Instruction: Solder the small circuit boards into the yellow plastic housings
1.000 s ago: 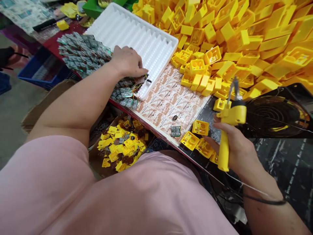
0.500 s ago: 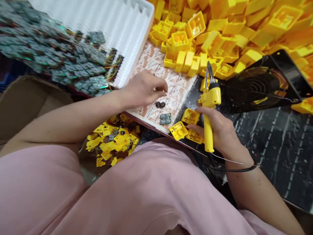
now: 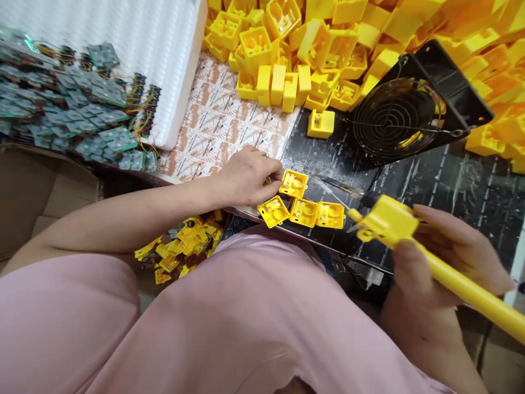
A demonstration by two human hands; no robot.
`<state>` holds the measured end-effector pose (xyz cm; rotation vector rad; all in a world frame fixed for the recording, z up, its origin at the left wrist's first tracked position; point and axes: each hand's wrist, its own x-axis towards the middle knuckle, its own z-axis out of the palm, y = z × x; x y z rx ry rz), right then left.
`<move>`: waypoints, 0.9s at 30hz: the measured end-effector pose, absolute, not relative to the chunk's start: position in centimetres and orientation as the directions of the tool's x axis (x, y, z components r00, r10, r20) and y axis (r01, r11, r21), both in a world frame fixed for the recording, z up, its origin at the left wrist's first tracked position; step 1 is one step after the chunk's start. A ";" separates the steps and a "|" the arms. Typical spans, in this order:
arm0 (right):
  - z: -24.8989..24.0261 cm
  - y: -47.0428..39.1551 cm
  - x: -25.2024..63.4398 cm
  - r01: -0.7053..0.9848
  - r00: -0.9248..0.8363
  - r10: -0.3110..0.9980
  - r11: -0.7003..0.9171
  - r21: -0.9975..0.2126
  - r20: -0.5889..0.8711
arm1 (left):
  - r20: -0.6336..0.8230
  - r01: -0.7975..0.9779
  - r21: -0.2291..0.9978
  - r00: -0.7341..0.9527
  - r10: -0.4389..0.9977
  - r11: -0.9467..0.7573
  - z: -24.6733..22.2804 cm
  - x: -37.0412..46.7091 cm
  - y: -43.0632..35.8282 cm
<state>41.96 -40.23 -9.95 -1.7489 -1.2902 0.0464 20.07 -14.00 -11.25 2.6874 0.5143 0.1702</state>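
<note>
My right hand (image 3: pixel 447 257) grips a yellow soldering gun (image 3: pixel 394 219), its metal tip and solder feed tube pointing left over the black mat. My left hand (image 3: pixel 250 178) rests at the mat's near left side, fingers bent and pressed together against a small open yellow case (image 3: pixel 294 183). What lies under those fingertips is mostly hidden. More open cases, among them a tilted yellow case (image 3: pixel 273 211) and a yellow case at the right end (image 3: pixel 330 215), lie along the table's near edge, with small metal contacts inside.
A black fan (image 3: pixel 410 104) stands behind the soldering gun. Yellow cases (image 3: pixel 320 44) are heaped at the back. Wired circuit boards (image 3: pixel 82 109) lie piled by a white foam tray (image 3: pixel 172 98) at left. Below the edge, a box holds yellow parts (image 3: pixel 184 246).
The soldering gun has swung from upright to pointing left, and my right hand has moved right. My left hand has reached the cases. The loose circuit board and round black parts no longer show.
</note>
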 end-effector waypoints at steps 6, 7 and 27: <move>-10.4 -37.3 41.0 0.816 0.215 0.772 0.195 -0.545 0.598 | 0.052 0.384 0.359 0.902 0.429 -0.851 -10.8 20.8 -13.8; -10.4 -37.1 41.0 0.828 0.213 0.761 0.193 -0.527 0.613 | 0.048 0.400 0.355 0.895 0.444 -0.845 -10.8 20.9 -13.7; -9.9 -36.3 41.9 0.867 0.108 0.847 0.175 -0.466 0.520 | -0.069 0.467 0.291 0.881 0.469 -0.835 -10.6 21.9 -13.6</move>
